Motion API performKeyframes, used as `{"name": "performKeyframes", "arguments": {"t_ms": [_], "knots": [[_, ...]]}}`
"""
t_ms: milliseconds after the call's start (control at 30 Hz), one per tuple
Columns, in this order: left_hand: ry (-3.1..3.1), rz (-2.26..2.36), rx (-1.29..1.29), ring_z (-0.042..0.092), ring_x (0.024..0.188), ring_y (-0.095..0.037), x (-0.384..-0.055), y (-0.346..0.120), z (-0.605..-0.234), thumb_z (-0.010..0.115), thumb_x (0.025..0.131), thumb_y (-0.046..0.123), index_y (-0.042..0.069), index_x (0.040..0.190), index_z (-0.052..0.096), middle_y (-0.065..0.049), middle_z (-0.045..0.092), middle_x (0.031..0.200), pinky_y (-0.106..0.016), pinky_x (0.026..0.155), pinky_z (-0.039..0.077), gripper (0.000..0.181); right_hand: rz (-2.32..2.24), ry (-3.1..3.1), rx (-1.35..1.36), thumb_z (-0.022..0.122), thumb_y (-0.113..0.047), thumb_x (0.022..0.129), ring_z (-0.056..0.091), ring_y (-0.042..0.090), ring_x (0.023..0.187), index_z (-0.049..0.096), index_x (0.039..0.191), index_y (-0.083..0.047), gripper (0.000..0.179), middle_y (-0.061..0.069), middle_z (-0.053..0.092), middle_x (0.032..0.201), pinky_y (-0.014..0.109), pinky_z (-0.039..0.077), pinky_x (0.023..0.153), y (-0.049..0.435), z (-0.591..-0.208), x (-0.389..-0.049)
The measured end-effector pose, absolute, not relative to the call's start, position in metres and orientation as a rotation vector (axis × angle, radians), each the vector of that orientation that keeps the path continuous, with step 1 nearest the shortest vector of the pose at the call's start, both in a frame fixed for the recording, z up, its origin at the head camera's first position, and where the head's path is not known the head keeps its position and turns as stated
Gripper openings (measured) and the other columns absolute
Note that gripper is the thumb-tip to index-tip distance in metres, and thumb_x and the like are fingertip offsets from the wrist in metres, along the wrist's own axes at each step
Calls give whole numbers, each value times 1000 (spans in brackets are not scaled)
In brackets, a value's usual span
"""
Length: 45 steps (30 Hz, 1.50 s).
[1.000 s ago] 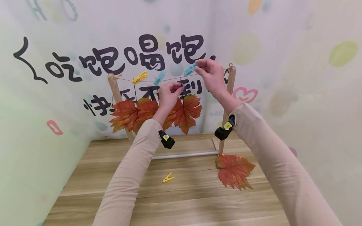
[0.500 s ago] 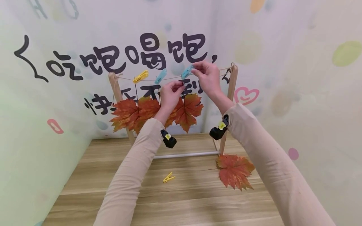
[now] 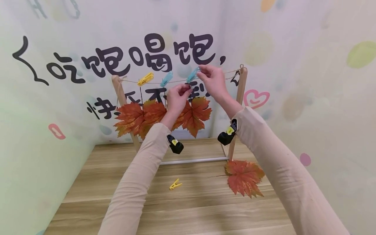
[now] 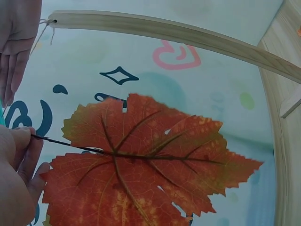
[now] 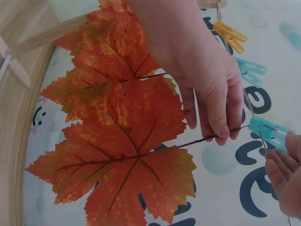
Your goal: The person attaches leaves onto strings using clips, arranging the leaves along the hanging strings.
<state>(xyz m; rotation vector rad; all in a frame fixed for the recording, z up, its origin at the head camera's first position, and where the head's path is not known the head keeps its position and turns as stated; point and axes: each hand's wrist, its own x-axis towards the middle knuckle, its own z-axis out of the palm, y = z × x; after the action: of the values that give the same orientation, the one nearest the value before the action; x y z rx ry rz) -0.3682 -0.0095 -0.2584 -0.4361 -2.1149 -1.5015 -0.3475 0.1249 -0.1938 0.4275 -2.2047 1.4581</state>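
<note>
My left hand [image 3: 177, 98] pinches the dark stem of an orange-red artificial maple leaf [image 3: 195, 116], holding it just below the string [image 3: 179, 81]. In the left wrist view that leaf [image 4: 141, 165] spreads out from the fingertips. My right hand [image 3: 213, 80] pinches the tail of a light-blue clothespin [image 3: 192, 75], whose front end is at the string and the stem tip, as the right wrist view shows with the clothespin [image 5: 268, 132]. To the left, a yellow clothespin [image 3: 146, 79] and another blue clothespin [image 3: 166, 79] sit on the string above hanging leaves [image 3: 129, 117].
Wooden posts [image 3: 241, 88] hold the string at both ends, with a white rod [image 3: 194, 161] low between them. A loose yellow clothespin [image 3: 175, 184] and another maple leaf [image 3: 245, 178] lie on the wooden table [image 3: 188, 212]. A printed wall stands behind.
My right hand has moved left and slightly down, bringing the blue clothespin to the string by the leaf stem. My left hand has stayed nearly in place, still pinching the stem.
</note>
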Motion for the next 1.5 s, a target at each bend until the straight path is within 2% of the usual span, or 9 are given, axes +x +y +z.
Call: {"name": "performKeyframes", "arguments": {"t_ms": [300,767,1033,1233,1500], "knots": [[-2130,-1488,-449,62,80,-20,-364,-13,-256,65,84,12,1,97,69,-11,68,93,-23,74,51,18,1495,-2201,437,62,-14,86,59,17,103,51,127,-2,44,11,59,118,22,46,88,127,-191,-340],[-2220,-1405,-449,63,84,-17,-354,-20,-254,66,83,18,3,100,69,-9,68,95,-22,78,50,22,1423,-2227,492,64,-16,85,57,18,107,53,125,-3,43,10,56,124,25,46,90,141,-193,-322],[-2225,-1285,-448,63,85,-17,-345,-31,-251,67,82,18,5,102,68,-8,69,96,-24,79,49,24,1328,-2244,549,65,-15,84,58,19,104,56,121,-4,40,11,59,119,27,46,90,155,-194,-309],[-2177,-1269,-478,63,85,-16,-338,-39,-252,66,83,15,5,98,68,-8,69,95,-24,78,50,19,1287,-2290,579,66,-12,83,56,21,105,55,122,-3,41,13,58,119,30,45,91,168,-207,-300],[-2154,-1290,-542,63,81,-17,-327,-50,-261,67,82,13,2,96,68,-9,68,91,-25,75,51,17,1269,-2370,589,66,-10,83,54,28,108,54,122,1,43,17,56,120,40,43,93,190,-236,-296]]}}
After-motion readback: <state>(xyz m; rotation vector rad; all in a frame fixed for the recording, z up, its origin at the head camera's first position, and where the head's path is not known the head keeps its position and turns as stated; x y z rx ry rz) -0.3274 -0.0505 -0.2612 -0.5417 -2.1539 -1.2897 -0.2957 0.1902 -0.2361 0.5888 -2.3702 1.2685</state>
